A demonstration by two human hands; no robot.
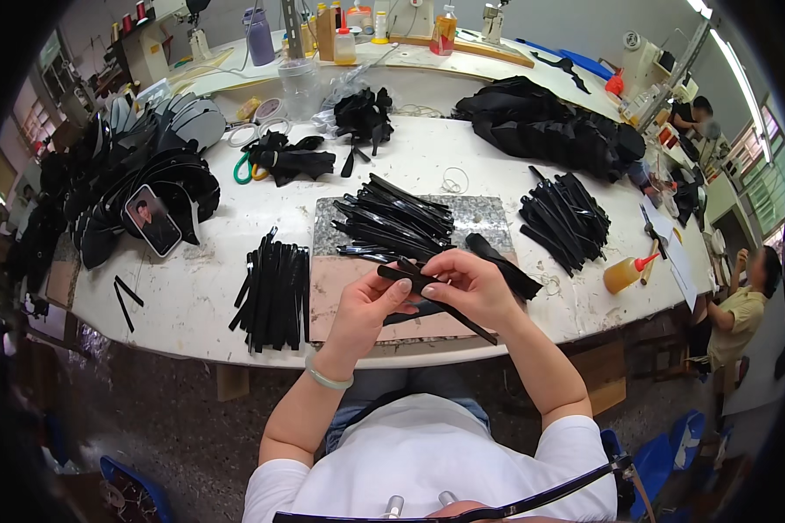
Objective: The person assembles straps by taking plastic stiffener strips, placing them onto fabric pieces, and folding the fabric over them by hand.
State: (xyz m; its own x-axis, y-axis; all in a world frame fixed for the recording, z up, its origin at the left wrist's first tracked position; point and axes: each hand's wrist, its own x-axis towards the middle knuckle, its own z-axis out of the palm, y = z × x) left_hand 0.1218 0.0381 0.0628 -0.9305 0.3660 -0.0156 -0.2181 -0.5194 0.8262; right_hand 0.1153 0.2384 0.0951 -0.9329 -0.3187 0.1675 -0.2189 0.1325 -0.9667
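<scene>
Between them, my left hand (380, 301) and my right hand (471, 286) hold a black strip (449, 312) above the front of the worktable. The left thumb presses on one end of it; the right thumb and fingers pinch it further along, and its tail slants down to the right. Just beyond my hands a heap of glossy black strips (392, 218) lies on a speckled stone slab (484, 213). A neater stack of black strips (272, 296) sits left of my left hand. Wider black pieces (506, 268) lie beside my right hand.
Another pile of black strips (567, 220) and a yellow glue bottle (630, 274) with a red tip are at the right. At the left, a phone (153, 220) leans on black pieces; green-and-orange-handled scissors (244, 167) lie behind. A large black bundle (545, 126) fills the back right.
</scene>
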